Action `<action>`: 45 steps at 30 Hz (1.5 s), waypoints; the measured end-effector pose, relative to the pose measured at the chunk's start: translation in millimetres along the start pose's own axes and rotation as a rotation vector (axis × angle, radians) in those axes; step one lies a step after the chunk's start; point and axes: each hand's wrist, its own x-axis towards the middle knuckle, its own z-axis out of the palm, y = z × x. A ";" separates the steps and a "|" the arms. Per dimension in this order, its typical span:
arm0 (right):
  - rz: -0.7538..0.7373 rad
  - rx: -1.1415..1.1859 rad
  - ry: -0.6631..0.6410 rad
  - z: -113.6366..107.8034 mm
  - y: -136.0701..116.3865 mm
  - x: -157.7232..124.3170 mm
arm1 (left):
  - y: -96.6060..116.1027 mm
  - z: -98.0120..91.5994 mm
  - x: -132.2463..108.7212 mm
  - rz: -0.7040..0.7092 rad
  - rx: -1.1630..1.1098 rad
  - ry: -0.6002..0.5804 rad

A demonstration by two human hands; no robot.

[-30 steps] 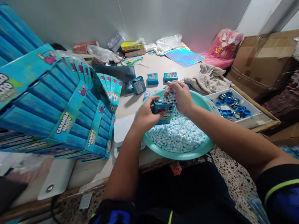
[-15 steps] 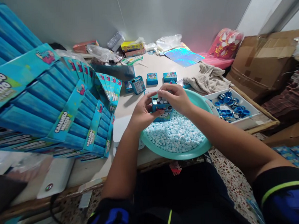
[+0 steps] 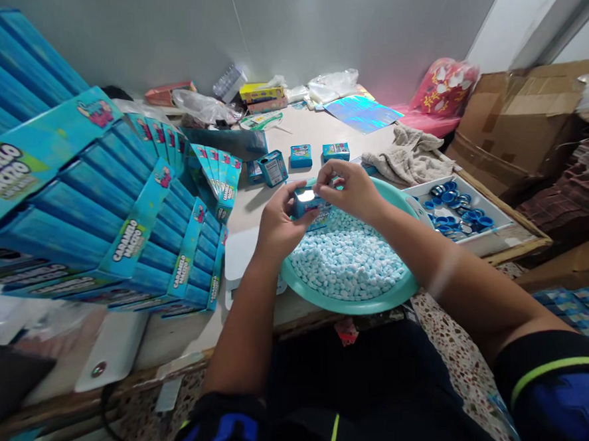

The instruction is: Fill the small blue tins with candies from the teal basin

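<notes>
Blue box [image 3: 309,205] higher, left hand [image 3: 277,225] and right hand [image 3: 350,190] closed on it, over basin [image 3: 354,304]

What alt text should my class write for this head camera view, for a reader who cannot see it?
From the wearer's head: a left hand holds a small blue candy box while a right hand pinches at its top, above a teal basin heaped with pale blue candies. Stacked blue display cartons fill the left side.

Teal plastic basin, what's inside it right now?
The teal plastic basin holds a heap of small pale blue candies. Its bottom cannot be seen because the candies cover it.
</notes>
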 end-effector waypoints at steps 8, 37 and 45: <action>0.003 -0.048 0.022 -2.6 6.1 -1.6 | -7.6 0.1 1.4 -0.042 -0.037 -0.005; -0.079 -0.101 -0.147 -5.2 18.5 -15.1 | -23.1 10.3 -8.0 0.044 0.004 0.016; -0.042 -0.083 -0.302 -3.7 15.9 -20.3 | -14.7 10.0 -11.5 0.098 0.033 0.021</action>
